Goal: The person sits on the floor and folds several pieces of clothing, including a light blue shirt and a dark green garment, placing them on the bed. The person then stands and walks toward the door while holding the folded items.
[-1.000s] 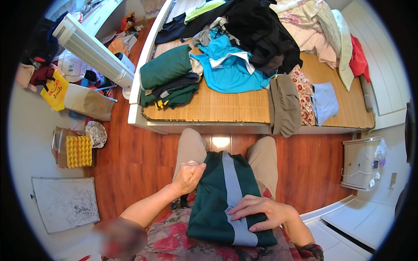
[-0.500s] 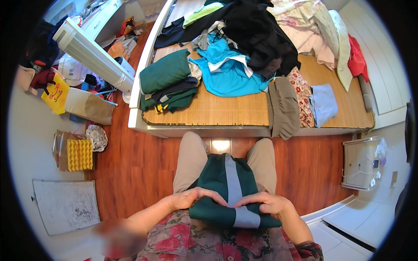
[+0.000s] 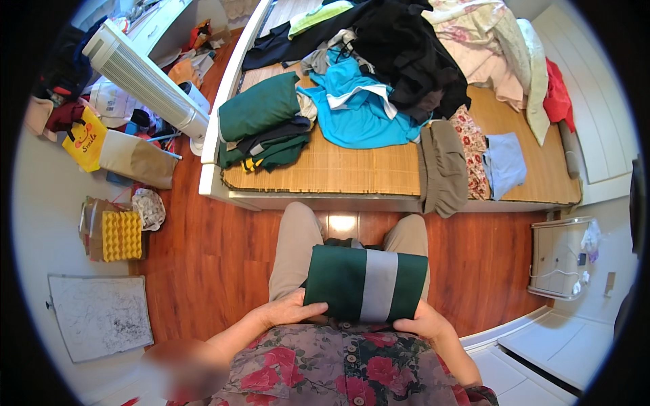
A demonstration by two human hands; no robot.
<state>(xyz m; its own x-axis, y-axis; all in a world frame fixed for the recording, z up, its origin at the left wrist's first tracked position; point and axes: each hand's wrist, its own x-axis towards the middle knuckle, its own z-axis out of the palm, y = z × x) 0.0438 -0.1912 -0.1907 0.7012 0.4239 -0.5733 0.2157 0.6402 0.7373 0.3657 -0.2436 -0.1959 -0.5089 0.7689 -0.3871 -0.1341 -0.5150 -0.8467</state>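
Observation:
Over my lap lies a dark green garment (image 3: 338, 281) with a broad grey stripe, folded into a flat rectangle. My left hand (image 3: 294, 310) grips its near left corner, the thumb on top and the fingers hidden underneath. At the near right corner my right hand (image 3: 423, 321) holds it the same way, thumb over the cloth. Part of the same dark cloth shows beyond the folded piece, between my knees. Ahead on the bed, a stack of folded green and dark clothes (image 3: 261, 111) sits at the left corner.
The bed's woven mat (image 3: 365, 172) bears a blue shirt (image 3: 365, 125), black clothes (image 3: 406, 54), brown trousers (image 3: 443, 169) and a light blue folded cloth (image 3: 504, 166). A tower fan (image 3: 149, 78) leans at left near paper bags (image 3: 139, 159). A small white cabinet (image 3: 558, 257) stands right.
The garment's near part has been folded over away from me into a flat rectangle. My hands have moved apart, from its middle to its two near corners.

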